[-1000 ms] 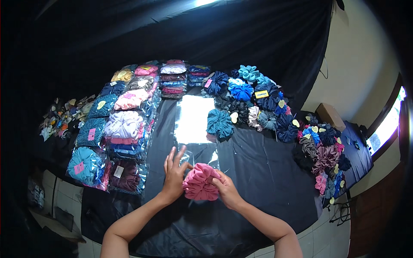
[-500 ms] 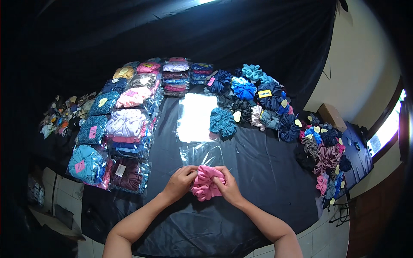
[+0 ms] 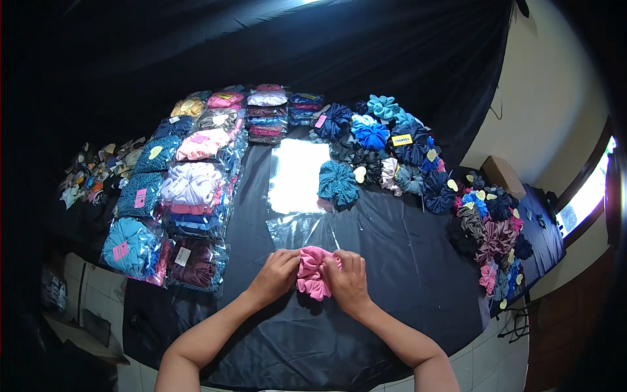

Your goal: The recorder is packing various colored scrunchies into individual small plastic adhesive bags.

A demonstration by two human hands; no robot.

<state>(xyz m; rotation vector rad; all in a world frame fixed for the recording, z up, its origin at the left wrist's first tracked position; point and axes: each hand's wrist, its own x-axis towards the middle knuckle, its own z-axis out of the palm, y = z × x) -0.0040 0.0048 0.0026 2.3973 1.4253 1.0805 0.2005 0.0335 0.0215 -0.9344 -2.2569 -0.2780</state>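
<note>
Pink scrunchie [image 3: 313, 279] held between two grips above the black-covered bench [image 3: 405, 313].
Gathered fabric is pinched at 9 o'clock by the left grip [image 3: 277, 274] and at 3 o'clock by the right grip [image 3: 350, 282]; both are narrow, fingers bent in on the cloth. Clock positions taken from the scrunchie, 12 being away from the person. At 12, just beyond, a clear plastic bag [image 3: 302, 232] is laid flat; farther along that line, a white rectangle [image 3: 300, 176], its material obscured by glare. A teal speckled scrunchie [image 3: 338, 183] is seen between 12 and 1, near the white rectangle's edge. Bagged scrunchies [image 3: 191, 185] are stacked in columns from 9 to nearly 12. Loose, tagged scrunchies [image 3: 371, 136] are heaped at 1; a second heap [image 3: 496, 238] is found between 2 and 3.
</note>
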